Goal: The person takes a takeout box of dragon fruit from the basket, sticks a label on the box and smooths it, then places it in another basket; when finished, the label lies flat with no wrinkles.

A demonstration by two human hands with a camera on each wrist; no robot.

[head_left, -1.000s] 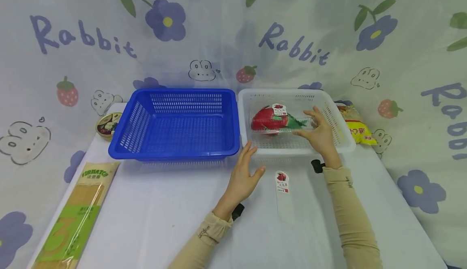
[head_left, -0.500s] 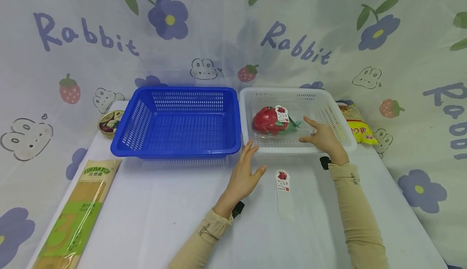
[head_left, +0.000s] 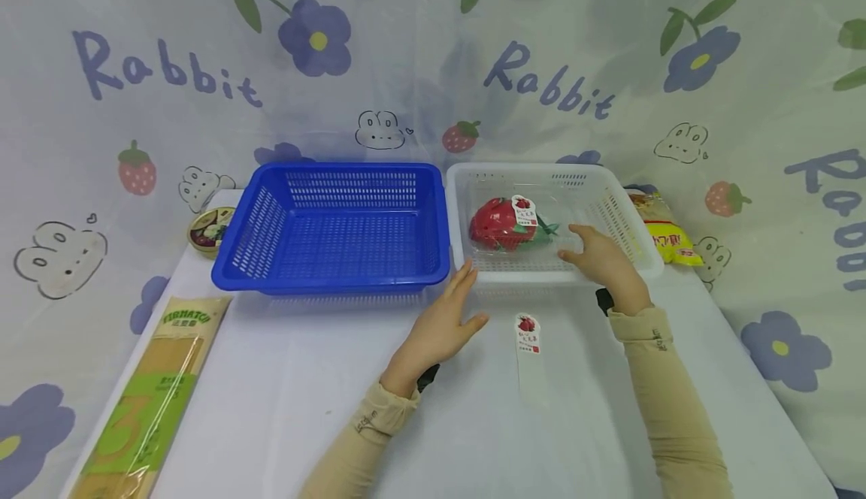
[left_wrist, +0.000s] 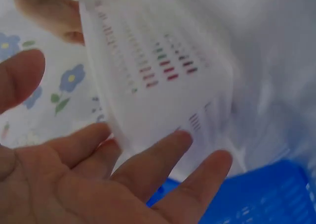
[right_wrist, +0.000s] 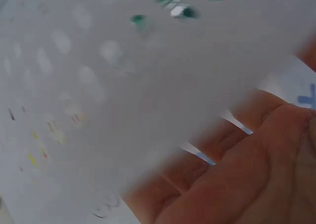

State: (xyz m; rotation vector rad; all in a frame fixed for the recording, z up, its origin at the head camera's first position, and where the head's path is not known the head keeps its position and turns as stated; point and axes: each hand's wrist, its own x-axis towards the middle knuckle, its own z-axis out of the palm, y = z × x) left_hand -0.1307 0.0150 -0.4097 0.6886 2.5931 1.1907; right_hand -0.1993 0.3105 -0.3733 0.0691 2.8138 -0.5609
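A dragon fruit [head_left: 497, 225], red with green tips, lies in a clear plastic box [head_left: 541, 195] with a white label, inside the white basket [head_left: 555, 279]. Over that basket's front right part reaches my right hand [head_left: 604, 262], thumb and fingers apart, just right of the box. In the right wrist view, the fingers of the right hand [right_wrist: 247, 155] are behind the blurred basket wall. My left hand [head_left: 436, 330] has its fingertips right at the basket's front left corner. The left wrist view shows its fingers [left_wrist: 153, 157] spread and straight, holding nothing.
A blue basket [head_left: 331, 285] stands left of the white one. On the white table [head_left: 325, 409] lie a pasta pack [head_left: 152, 401] and a label strip [head_left: 528, 337]. A round tub [head_left: 208, 230] sits at the far left, a yellow bag [head_left: 670, 240] at the right.
My right hand has let go of the plastic box and drawn back to the right. The box, tilted before, now lies flatter in the white basket. The left hand has barely shifted.
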